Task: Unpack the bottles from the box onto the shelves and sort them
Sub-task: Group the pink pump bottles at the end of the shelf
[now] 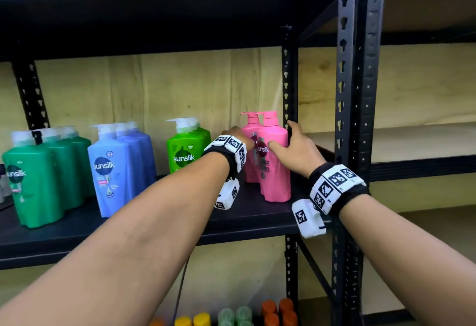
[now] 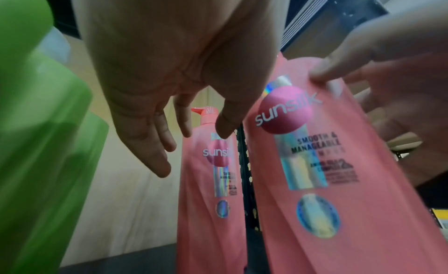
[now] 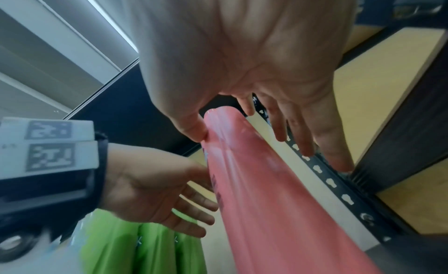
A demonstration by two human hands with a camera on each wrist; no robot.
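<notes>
Two pink Sunsilk pump bottles stand at the right end of the black shelf point(image 1: 154, 225). The front pink bottle point(image 1: 274, 171) point(image 2: 327, 182) point(image 3: 266, 201) has my right hand point(image 1: 291, 142) point(image 3: 266, 86) at its shoulder. The thumb touches its front, and the straight fingers reach past its right side toward the post. The rear pink bottle point(image 1: 250, 168) point(image 2: 208, 211) stands just behind and to the left. My left hand point(image 1: 235, 133) point(image 2: 155, 140) hovers by it with its fingers relaxed and straight, holding nothing.
Light green bottles point(image 1: 188, 150) point(image 2: 36, 144), blue bottles point(image 1: 116, 166) and dark green bottles point(image 1: 33, 178) stand in groups to the left. A perforated black post point(image 1: 288, 80) rises right beside the pink bottles. Orange point(image 1: 278, 310), pale green and yellow bottles sit on a lower shelf.
</notes>
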